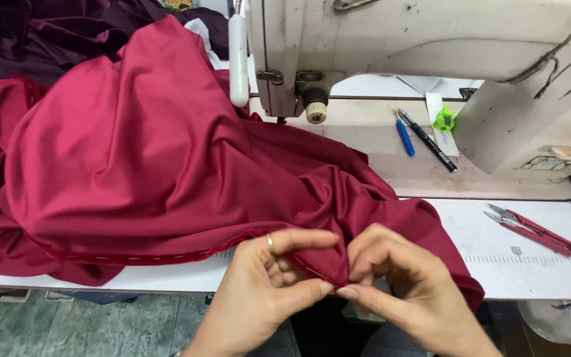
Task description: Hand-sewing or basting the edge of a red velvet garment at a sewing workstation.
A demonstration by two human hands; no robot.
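A large crimson satin fabric (133,152) lies heaped over the left of the sewing table, with a stitched hem running along its near edge. My left hand (266,284), a ring on one finger, pinches that hem at the table's front edge. Touching it fingertip to fingertip, my right hand (391,277) grips the same folded edge of the fabric. Both hands sit just in front of the table, below the sewing machine's needle area (315,109).
A worn cream sewing machine (431,46) fills the back right. On its bed lie a blue pen (404,135), a black pen (431,142) and a green clip (443,119). Red thread snips (533,230) lie on the white table at right. Dark purple cloth (47,33) is piled at back left.
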